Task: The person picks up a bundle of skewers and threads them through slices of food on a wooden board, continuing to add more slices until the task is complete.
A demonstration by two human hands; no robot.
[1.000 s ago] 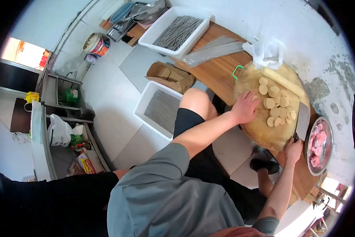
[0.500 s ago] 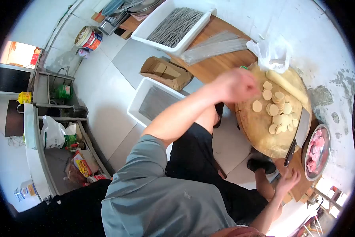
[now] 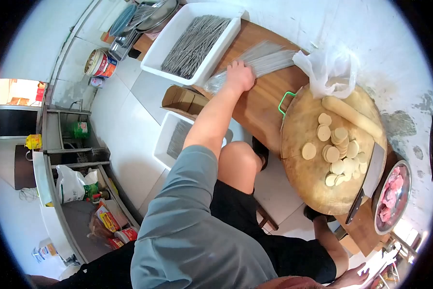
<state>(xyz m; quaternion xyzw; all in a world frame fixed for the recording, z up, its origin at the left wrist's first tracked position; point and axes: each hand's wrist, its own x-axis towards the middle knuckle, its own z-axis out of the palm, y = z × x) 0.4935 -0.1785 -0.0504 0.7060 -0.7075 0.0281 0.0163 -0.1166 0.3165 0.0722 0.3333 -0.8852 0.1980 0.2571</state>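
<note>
My left hand (image 3: pixel 240 76) lies on a bundle of thin, shiny skewers (image 3: pixel 273 59) on the wooden table, its fingers curled down around some of them. Low at the right edge is my right hand (image 3: pixel 353 278), fingers stretched out and partly lost in glare, with nothing visible in it. On the round wooden chopping board (image 3: pixel 296 178) are several pale round slices (image 3: pixel 333 154), some stacked and some scattered. A pale log (image 3: pixel 352 115) of the same colour lies behind them. A cleaver (image 3: pixel 370 168) rests along the board's right side, handle toward me.
A steel bowl (image 3: pixel 405 204) of pink raw meat (image 3: pixel 391 192) stands right of the board. Behind the board lies a white plastic bag (image 3: pixel 329 72). A white tub (image 3: pixel 153 55) of grey sticks sits at the table's left end. A cardboard box (image 3: pixel 180 102) and another white tub (image 3: pixel 163 139) are lower.
My left hand has moved left from the board's edge down onto the skewers. My right hand has dropped lower, toward the bottom edge. The view has shifted slightly.
</note>
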